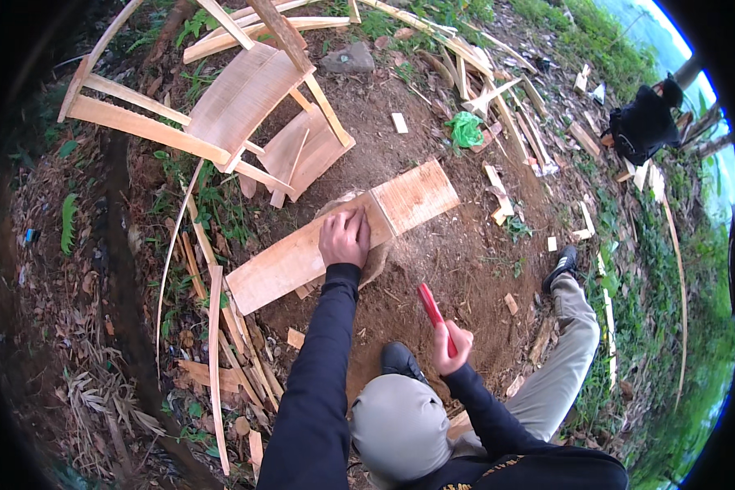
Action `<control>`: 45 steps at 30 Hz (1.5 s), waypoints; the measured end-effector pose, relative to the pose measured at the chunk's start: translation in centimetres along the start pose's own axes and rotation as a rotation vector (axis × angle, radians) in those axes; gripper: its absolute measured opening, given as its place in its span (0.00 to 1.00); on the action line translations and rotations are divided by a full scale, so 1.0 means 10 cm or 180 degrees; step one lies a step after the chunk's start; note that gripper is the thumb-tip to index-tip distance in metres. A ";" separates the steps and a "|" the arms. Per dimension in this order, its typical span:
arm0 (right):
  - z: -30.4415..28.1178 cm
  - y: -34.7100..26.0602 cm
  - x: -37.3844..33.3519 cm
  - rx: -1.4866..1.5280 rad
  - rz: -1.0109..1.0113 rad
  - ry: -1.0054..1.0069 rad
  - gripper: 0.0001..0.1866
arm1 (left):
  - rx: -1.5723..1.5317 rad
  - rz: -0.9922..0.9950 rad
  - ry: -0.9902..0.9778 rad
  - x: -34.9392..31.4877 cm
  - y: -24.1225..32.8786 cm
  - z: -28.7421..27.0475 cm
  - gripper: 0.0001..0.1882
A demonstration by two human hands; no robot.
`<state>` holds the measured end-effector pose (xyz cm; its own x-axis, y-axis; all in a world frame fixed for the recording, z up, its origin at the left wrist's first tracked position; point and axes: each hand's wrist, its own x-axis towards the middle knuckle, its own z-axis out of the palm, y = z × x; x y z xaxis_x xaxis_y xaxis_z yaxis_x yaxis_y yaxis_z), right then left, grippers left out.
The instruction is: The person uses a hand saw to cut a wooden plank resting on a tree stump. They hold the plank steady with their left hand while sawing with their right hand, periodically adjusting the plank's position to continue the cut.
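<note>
**Left Hand (347, 238) Bore on Pale Board (273, 265), Right Gripped Red Tool**

At the centre of a dirt clearing, the long, flat board stretched toward 8 o'clock over a rounded, stump-like block (376, 263), meeting a coarser-grained panel (416, 196) toward 1 o'clock at a thin seam. The left hand's curled fingers sat beside that seam; whether they pinched anything could not be told. At 5 o'clock, the right hand (452, 347) was closed firmly around a smooth, narrow red tool (430, 304), apart from the wood. A slatted wooden frame (241, 86) stood at 11 o'clock; crumpled green plastic (465, 129) lay at 1 o'clock.
</note>
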<state>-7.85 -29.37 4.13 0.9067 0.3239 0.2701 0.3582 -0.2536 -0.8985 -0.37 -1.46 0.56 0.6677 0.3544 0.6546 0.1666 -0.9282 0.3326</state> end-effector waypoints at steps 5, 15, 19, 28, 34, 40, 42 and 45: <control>0.48 -0.05 0.71 0.0299 0.0025 0.0115 0.12 | -0.0005 0.0033 -0.0014 0.00 0.00 0.03 0.11; 0.11 -0.08 0.16 0.0124 -0.0003 0.0057 0.13 | -0.0063 0.0089 0.0096 0.02 -0.04 0.00 0.11; 0.51 -0.02 0.85 0.0159 -0.0006 0.0001 0.11 | -0.0057 0.0003 -0.0084 0.03 0.05 0.01 0.12; 0.17 0.02 0.27 0.0078 0.0035 0.0001 0.13 | -0.0008 0.0086 -0.0037 0.03 0.00 -0.03 0.11; 0.45 0.10 0.39 0.0300 0.0136 0.0026 0.09 | -0.0044 0.0061 -0.0090 -0.02 -0.04 -0.02 0.10; 0.11 0.01 0.12 0.0114 -0.0029 0.0109 0.13 | 0.0001 0.0096 -0.0044 -0.01 0.02 0.00 0.10; 0.41 0.09 0.42 0.0028 -0.0075 0.0137 0.13 | 0.0067 0.0123 -0.0044 0.03 0.02 -0.03 0.10; 0.50 0.08 0.60 0.0213 0.0236 0.0098 0.14 | 0.0011 0.0109 -0.0067 0.01 0.02 -0.01 0.10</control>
<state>-3.28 -23.06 3.30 0.9370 0.2780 0.2115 0.2751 -0.2142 -0.9373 -0.33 -1.57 0.71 0.6882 0.3200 0.6511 0.1460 -0.9402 0.3078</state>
